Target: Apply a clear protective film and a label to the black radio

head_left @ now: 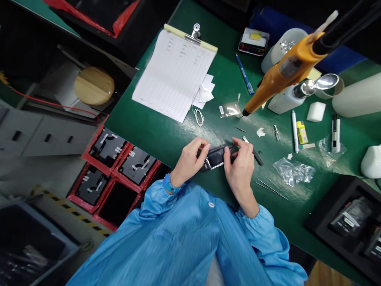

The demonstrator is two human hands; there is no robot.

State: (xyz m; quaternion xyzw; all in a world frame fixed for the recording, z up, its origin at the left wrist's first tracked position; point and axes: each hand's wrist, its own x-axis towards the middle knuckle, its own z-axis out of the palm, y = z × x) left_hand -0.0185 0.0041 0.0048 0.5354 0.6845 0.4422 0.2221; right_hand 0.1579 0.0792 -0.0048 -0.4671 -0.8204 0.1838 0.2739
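My left hand and my right hand both grip a small dark flat device held just above the green work mat. The fingers of each hand curl round an end of the device, thumbs on top. My right hand also seems to hold a thin dark tool that sticks out to the right. I wear blue sleeves and a blue wrist strap on the left wrist.
An orange electric screwdriver hangs above the mat. A clipboard with paper, a blue pen, tweezers, clear plastic bags, white containers and small parts lie around. Red trays stand lower left, a black tray at right.
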